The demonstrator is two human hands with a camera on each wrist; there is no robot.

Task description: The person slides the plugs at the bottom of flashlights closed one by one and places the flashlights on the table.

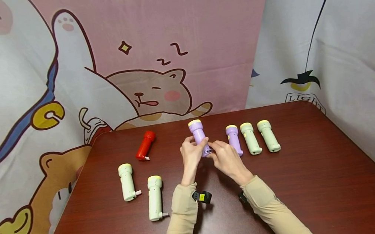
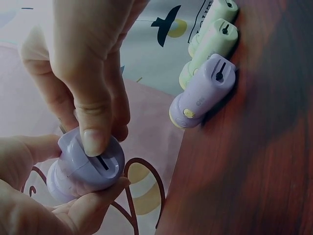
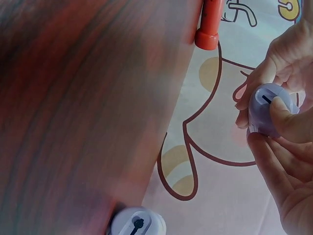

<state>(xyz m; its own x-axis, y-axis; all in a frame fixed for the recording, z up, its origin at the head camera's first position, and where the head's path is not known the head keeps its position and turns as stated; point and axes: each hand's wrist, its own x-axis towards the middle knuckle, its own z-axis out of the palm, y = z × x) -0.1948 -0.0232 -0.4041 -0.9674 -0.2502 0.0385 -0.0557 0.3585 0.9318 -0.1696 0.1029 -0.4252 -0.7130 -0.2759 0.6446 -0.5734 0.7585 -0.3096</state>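
A purple flashlight (image 1: 198, 132) with a yellow rim is held above the table, its head pointing away. My left hand (image 1: 192, 155) grips its body between thumb and fingers. At the near end, my right hand (image 1: 228, 158) pinches the base; in the left wrist view, the right thumb presses on the slotted end cap of the purple flashlight (image 2: 80, 169). Beside that thumb a small bit of metal shows, partly hidden by the fingers. The right wrist view shows the slot on the flashlight's end (image 3: 261, 115) partly covered by the thumb.
Right of my hands lie another purple flashlight (image 1: 233, 137) and two pale green ones, one (image 1: 251, 139) nearer and one (image 1: 269, 136) farther right. To the left are a red flashlight (image 1: 145, 146) and two green ones (image 1: 127, 183), all with plugs sticking out. Everything rests on a brown table (image 1: 313, 180).
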